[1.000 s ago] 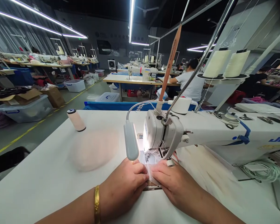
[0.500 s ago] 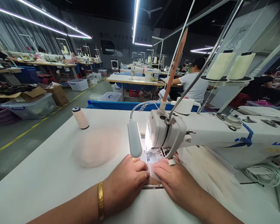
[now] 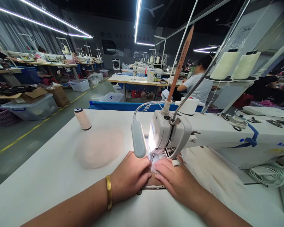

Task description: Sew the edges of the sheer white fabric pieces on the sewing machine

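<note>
A white sewing machine (image 3: 167, 130) stands before me, its lit needle area just past my fingertips. My left hand (image 3: 132, 173), below a gold bangle, is closed with thumb and fingers at the left edge of a piece of sheer whitish fabric (image 3: 152, 166). From the other side my right hand (image 3: 176, 176) presses its closed fingers on the same fabric close to the presser foot. The fabric's far end runs under the foot, partly hidden. A brown plate (image 3: 155, 180) shows between the hands. A grey lamp (image 3: 139, 140) hangs above my left hand.
On the white table (image 3: 49, 176) are a pale thread spool (image 3: 82, 119) and a blurred pale pink pile (image 3: 100, 148). More pale sheer material (image 3: 210, 170) lies right of the machine. Coiled cable (image 3: 268, 175) sits farther right. Two thread cones (image 3: 224, 65) stand above; a seated person (image 3: 197, 84) is beyond.
My left hand has slid forward and slightly right toward the needle, the bangle with it. Less fabric shows between my hands and more of the brown plate. The view has shifted slightly.
</note>
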A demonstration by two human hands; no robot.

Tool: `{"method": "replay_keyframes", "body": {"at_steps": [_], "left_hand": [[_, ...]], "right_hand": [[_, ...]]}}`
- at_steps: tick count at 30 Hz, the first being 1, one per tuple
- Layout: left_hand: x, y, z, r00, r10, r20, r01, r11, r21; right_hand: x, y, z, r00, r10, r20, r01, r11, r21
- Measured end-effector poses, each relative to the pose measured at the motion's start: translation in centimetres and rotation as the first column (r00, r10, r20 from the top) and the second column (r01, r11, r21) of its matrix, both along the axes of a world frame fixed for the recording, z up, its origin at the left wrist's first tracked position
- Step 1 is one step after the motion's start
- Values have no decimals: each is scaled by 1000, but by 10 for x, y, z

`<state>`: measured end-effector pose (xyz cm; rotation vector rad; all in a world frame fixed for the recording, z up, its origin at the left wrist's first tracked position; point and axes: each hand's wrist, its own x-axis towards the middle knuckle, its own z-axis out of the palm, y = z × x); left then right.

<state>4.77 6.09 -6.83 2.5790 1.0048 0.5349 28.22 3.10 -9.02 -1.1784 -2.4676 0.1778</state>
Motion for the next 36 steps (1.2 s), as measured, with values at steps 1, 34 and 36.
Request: {"method": "replay_keyframes", "body": {"at_steps": [1,34,36], "left_hand": [[2,1,0,999,32,-5,-32,999,-28],[-1,-6,-11,998,-68,-14,69,966,250],[1,-3,-10,998,-54,-17,57,970,238]], "right_hand": [[-1,1,-2,1000,-3,-13,3,1000,6],[-6,-4,7,996,90,-3,-89,988,126],[-6,-3,6,997,73,-10,-71,989,127]]}}
